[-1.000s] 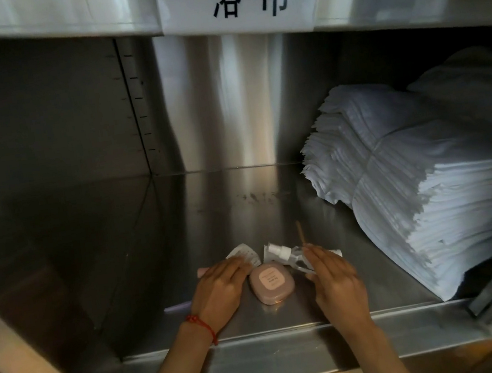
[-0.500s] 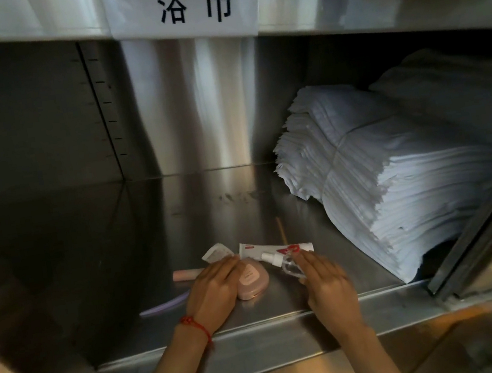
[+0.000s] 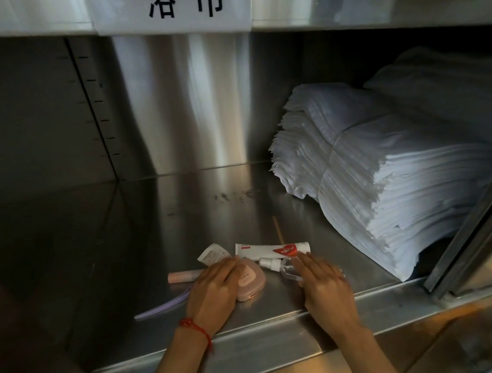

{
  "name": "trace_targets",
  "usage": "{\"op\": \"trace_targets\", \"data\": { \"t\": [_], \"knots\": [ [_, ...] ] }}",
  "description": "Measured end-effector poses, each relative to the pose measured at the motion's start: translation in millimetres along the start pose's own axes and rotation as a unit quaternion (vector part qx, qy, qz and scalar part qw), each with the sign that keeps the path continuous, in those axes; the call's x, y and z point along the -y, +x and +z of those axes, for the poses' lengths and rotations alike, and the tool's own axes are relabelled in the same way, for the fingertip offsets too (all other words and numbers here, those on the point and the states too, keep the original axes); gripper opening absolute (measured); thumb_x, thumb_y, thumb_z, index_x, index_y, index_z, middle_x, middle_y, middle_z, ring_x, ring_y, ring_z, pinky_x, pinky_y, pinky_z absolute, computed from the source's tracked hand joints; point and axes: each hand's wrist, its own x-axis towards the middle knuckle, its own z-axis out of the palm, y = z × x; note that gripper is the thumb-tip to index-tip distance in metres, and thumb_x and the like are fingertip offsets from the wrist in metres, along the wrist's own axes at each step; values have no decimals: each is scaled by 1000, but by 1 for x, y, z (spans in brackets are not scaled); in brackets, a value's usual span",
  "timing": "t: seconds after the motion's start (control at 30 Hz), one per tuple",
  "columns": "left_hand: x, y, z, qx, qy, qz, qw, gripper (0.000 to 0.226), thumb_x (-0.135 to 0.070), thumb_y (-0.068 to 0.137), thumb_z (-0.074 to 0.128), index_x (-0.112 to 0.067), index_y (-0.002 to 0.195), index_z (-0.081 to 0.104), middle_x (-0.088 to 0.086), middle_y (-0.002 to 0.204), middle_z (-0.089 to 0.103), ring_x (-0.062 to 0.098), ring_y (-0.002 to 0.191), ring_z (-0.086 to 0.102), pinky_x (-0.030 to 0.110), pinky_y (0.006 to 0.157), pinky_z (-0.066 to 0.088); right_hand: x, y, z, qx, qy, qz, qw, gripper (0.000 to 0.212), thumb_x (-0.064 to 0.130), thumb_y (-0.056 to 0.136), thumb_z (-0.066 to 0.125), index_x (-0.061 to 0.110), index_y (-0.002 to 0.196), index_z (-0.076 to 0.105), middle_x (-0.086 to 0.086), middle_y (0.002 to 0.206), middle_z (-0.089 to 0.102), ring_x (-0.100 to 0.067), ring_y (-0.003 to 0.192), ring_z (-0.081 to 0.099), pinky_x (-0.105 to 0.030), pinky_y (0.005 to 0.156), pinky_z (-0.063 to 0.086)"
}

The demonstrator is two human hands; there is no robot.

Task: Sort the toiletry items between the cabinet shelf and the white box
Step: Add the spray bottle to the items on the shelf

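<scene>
Toiletry items lay clustered near the front edge of the steel cabinet shelf (image 3: 154,225): a pink compact case (image 3: 251,281), a white toothpaste tube (image 3: 271,250) behind it, a small clear spray bottle (image 3: 277,265), a white sachet (image 3: 213,253), a pink tube (image 3: 183,275) and a lilac comb-like piece (image 3: 163,305), its shape hard to make out. The person's left hand (image 3: 214,293) rested flat, fingers extended, on the compact's left side. The right hand (image 3: 324,283) lay with straight fingers over the spray bottle, gripping nothing. A thin wooden stick (image 3: 278,233) lay behind the toothpaste. Stacked white towels (image 3: 395,170) filled the shelf's right side.
</scene>
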Motion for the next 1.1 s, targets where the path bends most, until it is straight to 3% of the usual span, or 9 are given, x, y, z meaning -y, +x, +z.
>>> {"op": "trace_targets", "data": {
  "t": [0.63,1.1],
  "knots": [
    [-7,-2,-6,-18,7,5,1000,57,-13,32,96,-7,85,76,12,86,74,23,76,72,35,64,58,2,-2,-5,-36,10,-22,999,46,12,60,88,8,103,72,-12,107,70,-28,99,68,-45,87,49],
    [-37,-6,-19,-37,11,-4,999,57,-4,31,94,-6,84,75,13,86,73,23,73,72,34,59,58,-3,-13,-26,-52,42,-47,997,43,10,67,82,7,108,70,-14,110,69,-30,102,66,-50,87,52]
  ]
}}
